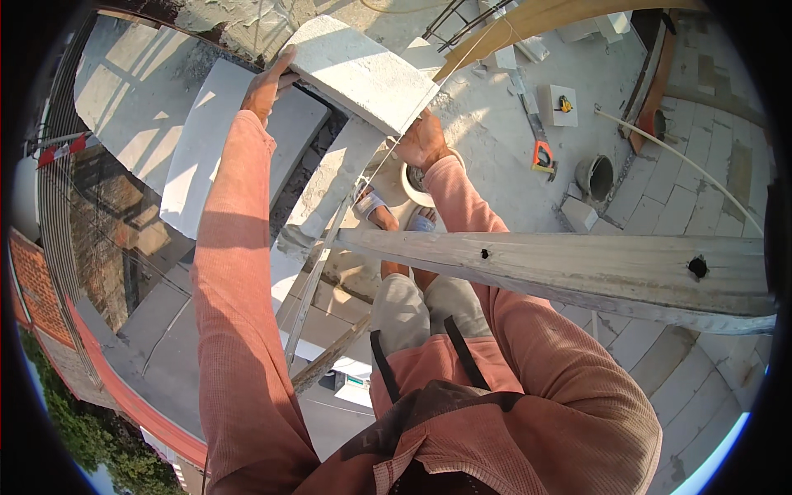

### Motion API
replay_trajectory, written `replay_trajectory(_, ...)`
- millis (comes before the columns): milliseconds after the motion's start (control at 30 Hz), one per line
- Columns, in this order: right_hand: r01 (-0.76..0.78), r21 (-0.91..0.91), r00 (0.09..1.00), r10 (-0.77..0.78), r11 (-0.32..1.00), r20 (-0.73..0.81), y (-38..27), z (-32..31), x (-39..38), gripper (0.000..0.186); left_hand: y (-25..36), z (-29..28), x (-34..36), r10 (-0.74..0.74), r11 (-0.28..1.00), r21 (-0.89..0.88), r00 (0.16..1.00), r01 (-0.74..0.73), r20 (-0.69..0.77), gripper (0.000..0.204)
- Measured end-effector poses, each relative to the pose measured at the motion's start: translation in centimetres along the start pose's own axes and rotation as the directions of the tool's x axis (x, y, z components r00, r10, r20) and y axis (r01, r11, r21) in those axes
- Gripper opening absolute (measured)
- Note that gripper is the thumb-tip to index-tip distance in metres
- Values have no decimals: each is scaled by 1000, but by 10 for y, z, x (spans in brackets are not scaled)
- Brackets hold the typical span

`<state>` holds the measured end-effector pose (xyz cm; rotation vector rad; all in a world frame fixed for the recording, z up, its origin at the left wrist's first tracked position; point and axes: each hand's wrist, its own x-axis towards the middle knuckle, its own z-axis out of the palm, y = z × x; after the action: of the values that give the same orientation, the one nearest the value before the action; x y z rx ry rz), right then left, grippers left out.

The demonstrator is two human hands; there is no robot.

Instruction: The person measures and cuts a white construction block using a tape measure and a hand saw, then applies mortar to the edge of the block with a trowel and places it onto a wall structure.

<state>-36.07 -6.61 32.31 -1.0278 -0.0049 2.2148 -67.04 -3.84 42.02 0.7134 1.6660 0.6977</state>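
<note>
A white aerated concrete block (363, 70) is gripped between my two hands at the top middle, over the line of the wall. My left hand (266, 89) presses on its left end, fingers and thumb against the edge. At its lower right corner, my right hand (423, 142) curls against the end, partly hidden by the block. The mortar-smeared wall top (334, 177) runs below it toward me. A taut string (470, 51) passes close by the block's right corner.
A metal beam (561, 264) crosses in front of me. By my feet stands a pale bucket (418, 194). Rightward lie a handsaw (540, 153), a block (558, 115) with a tape measure (564, 104), and a dark bucket (594, 177). Left of the wall are large pale slabs (202, 177).
</note>
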Motion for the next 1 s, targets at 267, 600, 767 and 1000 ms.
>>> replay_trajectory(267,-52,1,998,52,999,43,-5,-2,6,72,-2,-6,-1,-32,999,-11,999,32,16,114)
replay_trajectory(600,71,-399,934,-201,914,-294,-19,16,-33,62,-1,7,-4,30,999,-42,1000,-30,-3,106)
replay_trajectory(767,432,-873,851,-425,229,309,-30,23,-82,85,-7,-5,-7,34,999,-20,998,-35,-55,101)
replay_trajectory(1000,467,-882,784,-437,-55,442,-35,33,-64,144,6,32,-22,193,979,-12,954,-201,-230,78)
